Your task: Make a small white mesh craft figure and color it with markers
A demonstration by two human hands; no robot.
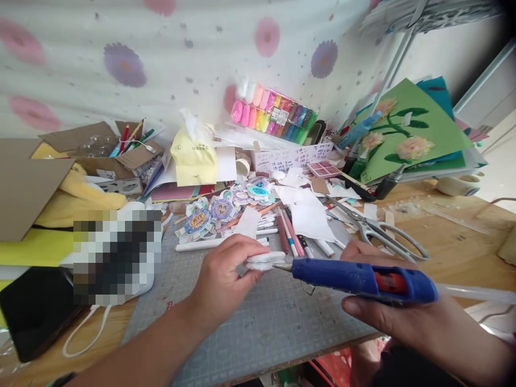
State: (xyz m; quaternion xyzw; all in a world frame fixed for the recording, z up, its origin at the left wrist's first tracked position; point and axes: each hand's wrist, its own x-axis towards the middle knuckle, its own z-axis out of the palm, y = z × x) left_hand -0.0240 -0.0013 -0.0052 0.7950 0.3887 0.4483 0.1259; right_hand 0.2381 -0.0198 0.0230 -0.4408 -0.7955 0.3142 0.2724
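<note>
Pinched between the thumb and fingers of my left hand (236,269) is a small, white, layered piece (265,260), held above the cutting mat (209,306) on the worktop (455,231). My right hand (403,317) grips a blue glue gun (358,278), its nozzle pointing left, right at the piece's edge. Beyond them lie pens (288,234) and paper scraps (312,215); scissors (368,226) rest on the far right.

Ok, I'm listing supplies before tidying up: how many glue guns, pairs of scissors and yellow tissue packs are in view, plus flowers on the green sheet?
Glue gun: 1
Scissors: 1
Yellow tissue pack: 1
Flowers on green sheet: 3
Total: 6
</note>
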